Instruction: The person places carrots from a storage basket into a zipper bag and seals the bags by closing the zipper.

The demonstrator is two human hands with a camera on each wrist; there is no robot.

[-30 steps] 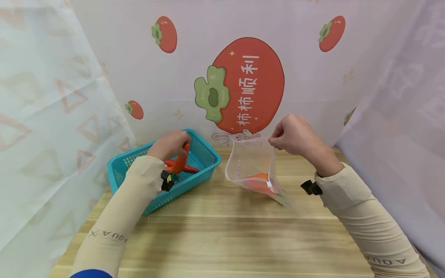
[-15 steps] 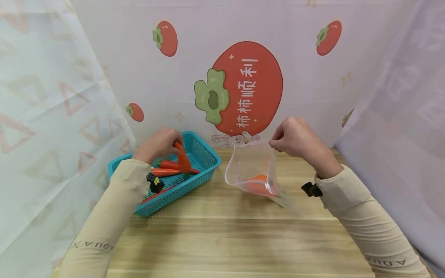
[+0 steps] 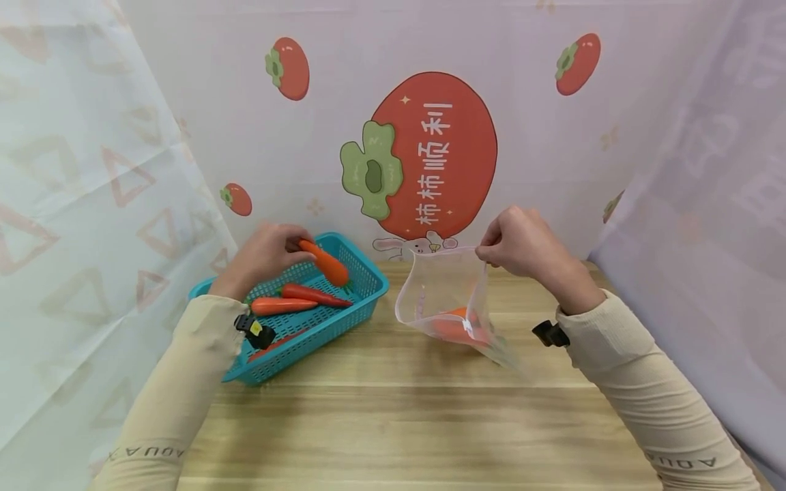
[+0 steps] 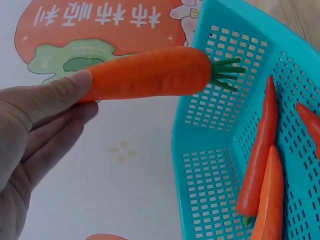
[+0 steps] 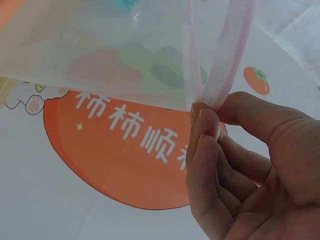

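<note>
My left hand [image 3: 270, 254] pinches a carrot [image 4: 150, 74] by its narrow end, above the blue basket [image 3: 307, 348]. The carrot's green-topped end points away from the fingers, toward the right. Within the basket lie another carrot [image 3: 282, 305] and red chili peppers [image 3: 313, 294]. My right hand [image 3: 522, 242] grips the upper corner of a clear zip bag [image 3: 445, 279] between thumb and fingers. The bag's mouth stands open, facing left. Inside it an orange carrot shape [image 3: 457, 327] shows through the plastic.
The wooden table [image 3: 405, 429] runs under the basket and bag. A patterned cloth backdrop [image 3: 522, 41] rises behind, with cloth sides at left and right.
My left hand has drawn back to the left, and the carrot in it has swung from hanging down to a slant pointing right. The right hand and bag have stayed nearly still.
</note>
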